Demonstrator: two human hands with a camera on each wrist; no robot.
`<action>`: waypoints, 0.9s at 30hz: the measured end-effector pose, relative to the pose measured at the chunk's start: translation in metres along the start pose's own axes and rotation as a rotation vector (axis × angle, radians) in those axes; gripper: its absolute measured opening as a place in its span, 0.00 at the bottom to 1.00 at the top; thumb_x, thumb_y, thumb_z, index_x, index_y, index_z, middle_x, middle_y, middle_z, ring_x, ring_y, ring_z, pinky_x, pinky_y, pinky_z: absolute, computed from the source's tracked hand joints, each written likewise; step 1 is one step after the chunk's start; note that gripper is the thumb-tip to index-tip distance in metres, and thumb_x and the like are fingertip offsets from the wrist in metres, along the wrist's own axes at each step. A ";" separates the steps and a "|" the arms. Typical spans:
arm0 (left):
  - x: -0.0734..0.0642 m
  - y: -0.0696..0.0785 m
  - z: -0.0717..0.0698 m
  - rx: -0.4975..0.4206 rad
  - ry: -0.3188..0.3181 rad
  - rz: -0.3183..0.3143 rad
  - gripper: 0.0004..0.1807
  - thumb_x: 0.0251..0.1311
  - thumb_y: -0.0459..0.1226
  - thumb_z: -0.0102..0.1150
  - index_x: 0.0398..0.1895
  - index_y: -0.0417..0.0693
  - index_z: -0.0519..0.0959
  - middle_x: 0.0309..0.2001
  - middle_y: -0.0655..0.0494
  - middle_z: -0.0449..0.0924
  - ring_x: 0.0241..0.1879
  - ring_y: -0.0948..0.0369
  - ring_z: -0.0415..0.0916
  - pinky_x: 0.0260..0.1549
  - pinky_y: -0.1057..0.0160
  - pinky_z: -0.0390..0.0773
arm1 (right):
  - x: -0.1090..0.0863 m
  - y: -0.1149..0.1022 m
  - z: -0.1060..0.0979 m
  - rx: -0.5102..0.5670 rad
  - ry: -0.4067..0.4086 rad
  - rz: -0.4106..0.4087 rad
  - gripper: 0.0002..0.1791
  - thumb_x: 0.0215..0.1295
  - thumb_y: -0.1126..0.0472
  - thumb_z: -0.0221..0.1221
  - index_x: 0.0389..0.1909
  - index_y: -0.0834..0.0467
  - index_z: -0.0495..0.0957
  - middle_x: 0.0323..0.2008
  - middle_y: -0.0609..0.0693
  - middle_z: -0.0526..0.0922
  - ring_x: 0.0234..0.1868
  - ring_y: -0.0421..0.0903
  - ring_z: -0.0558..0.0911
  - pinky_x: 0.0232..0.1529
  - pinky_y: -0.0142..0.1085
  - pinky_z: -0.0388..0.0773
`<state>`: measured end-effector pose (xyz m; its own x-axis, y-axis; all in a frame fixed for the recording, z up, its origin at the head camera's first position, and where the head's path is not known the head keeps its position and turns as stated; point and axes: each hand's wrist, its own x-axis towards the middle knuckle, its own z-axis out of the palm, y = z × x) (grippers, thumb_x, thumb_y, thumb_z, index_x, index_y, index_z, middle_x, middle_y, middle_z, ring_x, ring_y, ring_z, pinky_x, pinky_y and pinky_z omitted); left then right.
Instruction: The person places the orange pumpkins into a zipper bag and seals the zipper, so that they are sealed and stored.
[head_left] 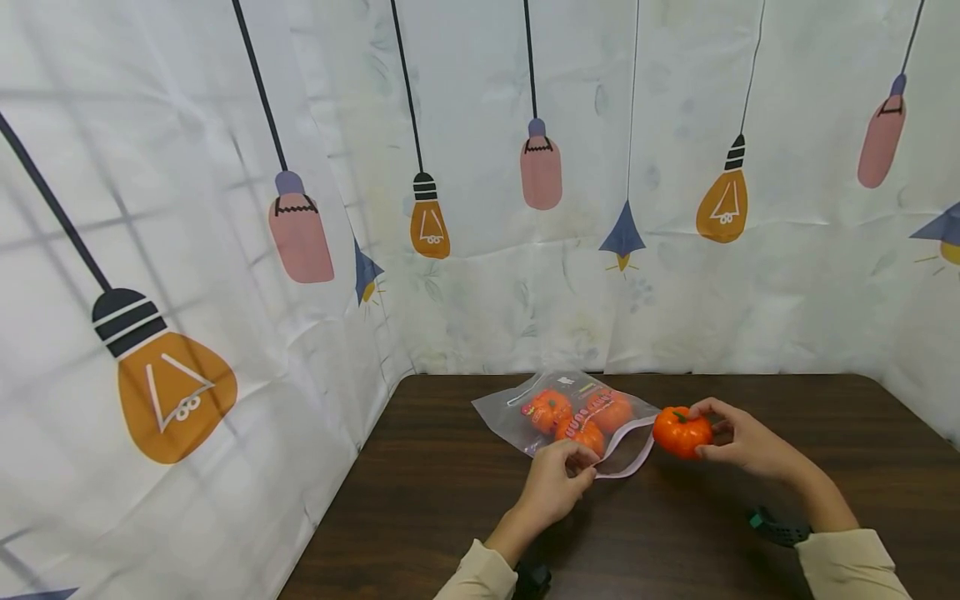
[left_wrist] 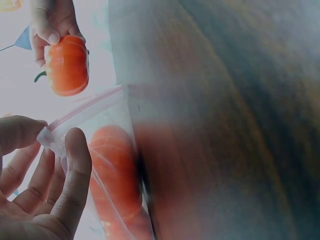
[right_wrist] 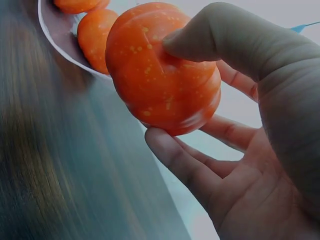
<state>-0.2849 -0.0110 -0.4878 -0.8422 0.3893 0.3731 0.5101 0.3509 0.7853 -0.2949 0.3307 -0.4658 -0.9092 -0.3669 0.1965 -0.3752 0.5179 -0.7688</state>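
Observation:
A clear zip bag (head_left: 504, 408) with several orange toy pumpkins (head_left: 577, 432) inside lies on the table, its mouth spread toward the right. My left hand (head_left: 553, 485) pinches the near edge of that mouth between thumb and fingers; the left wrist view shows the pinched zip edge (left_wrist: 85, 106) up close. Just right of the opening, my right hand (head_left: 742, 440) holds another orange pumpkin (head_left: 681, 433) with a green stem. In the right wrist view the thumb presses into this pumpkin (right_wrist: 160, 75), whose skin has yellow specks, while fingers support its other side.
The dark wooden table (head_left: 420, 500) stretches around the bag and ends at a back edge against a white curtain (head_left: 480, 317) printed with hanging lamps. A dark strap with a green part (head_left: 776, 527) sits by the right wrist.

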 end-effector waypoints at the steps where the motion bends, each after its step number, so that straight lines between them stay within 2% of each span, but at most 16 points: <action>1: 0.000 0.000 0.000 0.000 0.001 0.000 0.05 0.60 0.27 0.66 0.38 0.41 0.86 0.33 0.53 0.85 0.25 0.76 0.74 0.21 0.75 0.78 | 0.000 0.000 0.000 0.006 -0.010 -0.003 0.25 0.64 0.63 0.66 0.58 0.61 0.68 0.60 0.69 0.72 0.45 0.50 0.81 0.40 0.34 0.84; 7: 0.000 0.001 -0.001 0.000 0.007 0.003 0.04 0.60 0.27 0.66 0.38 0.41 0.85 0.33 0.52 0.85 0.26 0.76 0.74 0.21 0.75 0.78 | 0.001 -0.002 0.003 0.011 -0.037 -0.046 0.23 0.64 0.64 0.66 0.57 0.60 0.69 0.59 0.68 0.72 0.43 0.40 0.81 0.40 0.34 0.84; 12: 0.000 0.002 -0.002 -0.011 0.019 0.007 0.05 0.60 0.27 0.66 0.38 0.39 0.85 0.33 0.51 0.85 0.25 0.77 0.73 0.21 0.75 0.78 | 0.001 -0.002 0.005 0.029 -0.036 -0.065 0.23 0.64 0.65 0.66 0.57 0.59 0.70 0.57 0.66 0.73 0.42 0.41 0.82 0.39 0.34 0.85; 16: 0.000 0.003 -0.003 -0.007 0.014 0.008 0.04 0.60 0.27 0.67 0.38 0.40 0.85 0.32 0.52 0.86 0.25 0.77 0.73 0.21 0.75 0.78 | 0.000 0.000 0.008 0.074 -0.075 -0.093 0.22 0.65 0.66 0.65 0.57 0.60 0.70 0.56 0.65 0.72 0.42 0.42 0.82 0.38 0.36 0.85; 20: 0.000 0.004 -0.004 -0.007 0.009 0.008 0.04 0.61 0.27 0.67 0.38 0.39 0.85 0.32 0.51 0.86 0.25 0.76 0.73 0.21 0.75 0.78 | 0.001 0.002 0.011 0.109 -0.112 -0.093 0.21 0.65 0.66 0.65 0.56 0.59 0.70 0.56 0.59 0.73 0.43 0.44 0.82 0.39 0.37 0.85; 27: 0.000 0.004 -0.004 -0.002 0.008 0.006 0.04 0.61 0.27 0.66 0.38 0.39 0.85 0.32 0.52 0.85 0.25 0.77 0.73 0.22 0.75 0.78 | 0.006 0.004 0.017 0.105 -0.118 -0.096 0.21 0.64 0.66 0.65 0.55 0.57 0.71 0.57 0.51 0.74 0.44 0.45 0.83 0.43 0.36 0.85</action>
<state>-0.2837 -0.0134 -0.4830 -0.8403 0.3850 0.3817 0.5150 0.3468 0.7839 -0.2986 0.3171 -0.4780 -0.8402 -0.5023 0.2044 -0.4330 0.3945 -0.8105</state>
